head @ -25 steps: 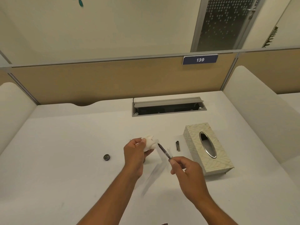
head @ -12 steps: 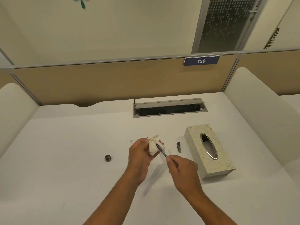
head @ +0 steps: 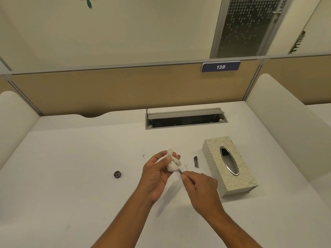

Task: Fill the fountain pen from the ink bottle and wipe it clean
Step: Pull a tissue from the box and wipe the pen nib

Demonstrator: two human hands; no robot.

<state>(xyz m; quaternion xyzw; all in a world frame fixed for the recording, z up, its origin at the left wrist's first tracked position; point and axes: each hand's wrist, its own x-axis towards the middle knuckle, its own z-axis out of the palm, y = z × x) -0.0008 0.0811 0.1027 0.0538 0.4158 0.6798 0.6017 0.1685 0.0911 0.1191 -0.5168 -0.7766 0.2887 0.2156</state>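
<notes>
My left hand (head: pixel 157 174) pinches a crumpled white tissue (head: pixel 172 162) above the middle of the white desk (head: pixel 71 194). My right hand (head: pixel 200 187) grips the fountain pen (head: pixel 180 171); only a short dark piece shows between fingers and tissue. The pen's front end is buried in the tissue. A small dark pen cap (head: pixel 196 161) lies on the desk to the right of the hands. A round dark bottle lid (head: pixel 117 174) lies to the left. The ink bottle itself is hidden behind my hands or out of sight.
A patterned cream tissue box (head: pixel 218 174) with a metal oval slot stands to the right of my right hand. An open cable tray (head: pixel 184 119) is set into the desk at the back. Padded dividers rise on both sides.
The pen has pushed into the tissue: a second ago its tip was bare beside the tissue, now most of it is wrapped. My right hand moved closer to my left.
</notes>
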